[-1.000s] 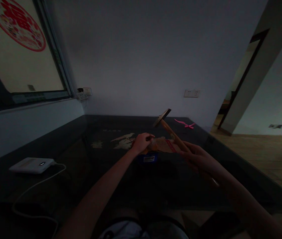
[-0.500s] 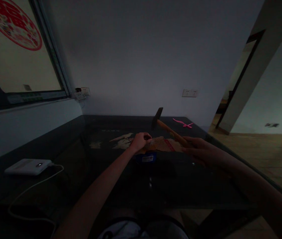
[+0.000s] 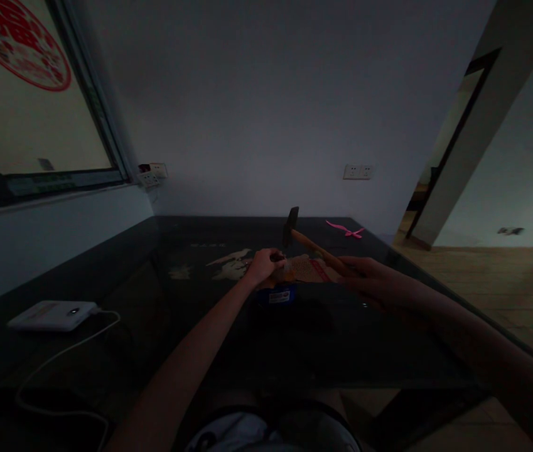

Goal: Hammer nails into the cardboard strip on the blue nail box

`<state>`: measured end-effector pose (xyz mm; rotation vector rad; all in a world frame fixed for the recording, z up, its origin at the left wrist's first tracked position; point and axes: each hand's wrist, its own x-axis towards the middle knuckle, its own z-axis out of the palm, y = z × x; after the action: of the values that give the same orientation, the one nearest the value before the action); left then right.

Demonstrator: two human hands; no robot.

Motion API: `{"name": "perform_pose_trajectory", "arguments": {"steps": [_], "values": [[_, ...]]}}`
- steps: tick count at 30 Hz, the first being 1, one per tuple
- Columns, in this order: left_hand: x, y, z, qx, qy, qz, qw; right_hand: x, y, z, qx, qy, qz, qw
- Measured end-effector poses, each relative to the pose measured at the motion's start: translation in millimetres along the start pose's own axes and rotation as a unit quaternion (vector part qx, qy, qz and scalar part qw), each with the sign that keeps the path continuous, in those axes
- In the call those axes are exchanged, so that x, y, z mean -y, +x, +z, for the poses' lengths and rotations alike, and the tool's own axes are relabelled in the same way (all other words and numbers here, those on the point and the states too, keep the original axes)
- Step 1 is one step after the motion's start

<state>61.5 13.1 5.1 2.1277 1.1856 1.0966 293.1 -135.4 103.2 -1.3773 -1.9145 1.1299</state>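
Observation:
A hammer with a dark metal head and a wooden handle is gripped near the handle's end by my right hand. Its head is raised just above and beyond my left hand. That hand's fingers are pinched together, and whatever they hold is too small and dark to make out. Under and beside the fingers lies a torn brown piece of cardboard with a red stripe. A blue box or tub with a white label sits just in front of the left fingers; its upper part is partly covered.
On the dark glossy table lies a white power bank with a white cable at the left. A pink ribbon-like item is at the back right. Pale torn patches mark the surface left of the cardboard. A wall stands behind.
The hammer and my right hand have shifted slightly left, with the hammer head lower toward my left hand. My left hand stays pinched in nearly the same spot.

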Motion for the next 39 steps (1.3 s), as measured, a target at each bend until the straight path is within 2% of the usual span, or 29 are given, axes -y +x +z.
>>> {"name": "perform_pose_trajectory", "arguments": {"steps": [6,11,18,24,31,39], "values": [[-9,-3,-3.1,0.013,0.036,-0.009,0.999,2,1,-2,0.036,-0.040,0.019,0.998],[-5,-3,-1.2,0.019,0.019,0.005,1.000,12,-5,-4,0.013,-0.050,0.019,0.999],[-4,-3,-0.3,0.012,0.063,0.021,0.998,3,-1,0,0.030,-0.054,0.017,0.998],[0,-3,1.1,0.029,0.045,0.021,0.998,7,-5,-4,0.009,-0.043,0.008,0.999],[-5,-4,-1.5,0.019,0.070,0.008,0.997,-5,0,1,0.028,-0.050,0.025,0.998],[-3,-3,-0.9,0.023,0.054,0.015,0.998,-1,-4,0,0.020,-0.045,0.022,0.999]]}}
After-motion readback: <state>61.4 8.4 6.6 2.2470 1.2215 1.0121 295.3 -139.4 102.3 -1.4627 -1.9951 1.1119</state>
